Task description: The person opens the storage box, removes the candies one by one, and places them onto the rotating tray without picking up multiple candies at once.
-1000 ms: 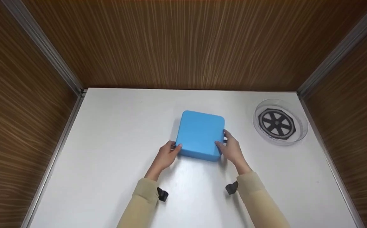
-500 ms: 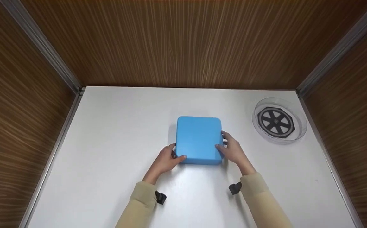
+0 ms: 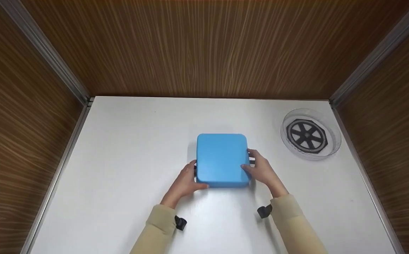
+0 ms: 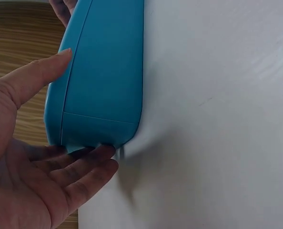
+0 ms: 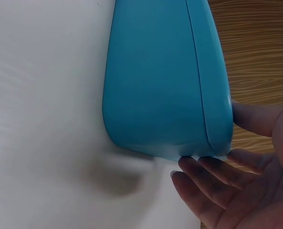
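A blue lidded box (image 3: 222, 158) with rounded corners lies flat side up in the middle of the white table. My left hand (image 3: 185, 183) holds its near left corner, the thumb along the front side and the fingers against the left side. On the opposite side my right hand (image 3: 260, 169) grips the box, its thumb on the top edge and its fingers along the right side. A seam runs round the box near the top, plain in the left wrist view on the box's front side (image 4: 103, 71). The right wrist view shows the fingertips (image 5: 191, 171) touching the box's side.
At the far right of the table stands a round clear dish (image 3: 335, 150) with a black spoked, wheel-like piece (image 3: 306, 135) in it. Wood-grain panels (image 3: 204, 49) wall the table at the back and both sides. Each wrist carries a small black camera (image 3: 180, 223).
The box has turned from slightly askew to nearly square and has come closer to me, both hands moving with it. My left thumb has slid from the top edge down to the front side.
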Tool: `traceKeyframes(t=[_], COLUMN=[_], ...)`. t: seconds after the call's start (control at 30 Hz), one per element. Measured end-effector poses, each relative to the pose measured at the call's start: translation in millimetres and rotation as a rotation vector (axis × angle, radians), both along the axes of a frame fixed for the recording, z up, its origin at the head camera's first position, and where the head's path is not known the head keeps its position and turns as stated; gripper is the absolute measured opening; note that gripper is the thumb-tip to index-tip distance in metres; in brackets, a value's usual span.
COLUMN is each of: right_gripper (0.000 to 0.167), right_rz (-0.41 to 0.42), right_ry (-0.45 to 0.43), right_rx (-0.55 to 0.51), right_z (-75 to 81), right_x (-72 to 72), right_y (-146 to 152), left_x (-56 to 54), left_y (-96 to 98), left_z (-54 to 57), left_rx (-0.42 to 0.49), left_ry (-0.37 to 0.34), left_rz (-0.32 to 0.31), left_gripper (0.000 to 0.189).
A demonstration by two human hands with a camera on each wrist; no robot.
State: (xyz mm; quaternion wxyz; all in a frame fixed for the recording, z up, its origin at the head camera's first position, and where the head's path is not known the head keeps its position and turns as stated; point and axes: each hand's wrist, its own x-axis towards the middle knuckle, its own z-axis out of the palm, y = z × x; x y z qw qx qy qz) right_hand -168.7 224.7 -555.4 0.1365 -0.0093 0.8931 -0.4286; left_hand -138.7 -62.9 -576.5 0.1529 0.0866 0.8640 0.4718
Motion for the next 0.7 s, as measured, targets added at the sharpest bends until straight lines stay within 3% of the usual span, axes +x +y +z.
traceKeyframes(t=[0.5, 0.7], right_gripper=[0.066, 0.070], right_rz=[0.009, 0.035], right_ry=[-0.009, 0.088], right_rx=[0.005, 0.164], right_z=[0.8, 12.6], right_x=[5.7, 1.3], right_y=[1.5, -5.5], left_x=[5.8, 5.6], left_y=[5.5, 8.8], left_z=[-5.2, -12.3], left_rx=[-0.021, -0.004], left_ry=[0.031, 0.051], left_rz=[0.031, 0.022], left_gripper=[0.108, 0.117])
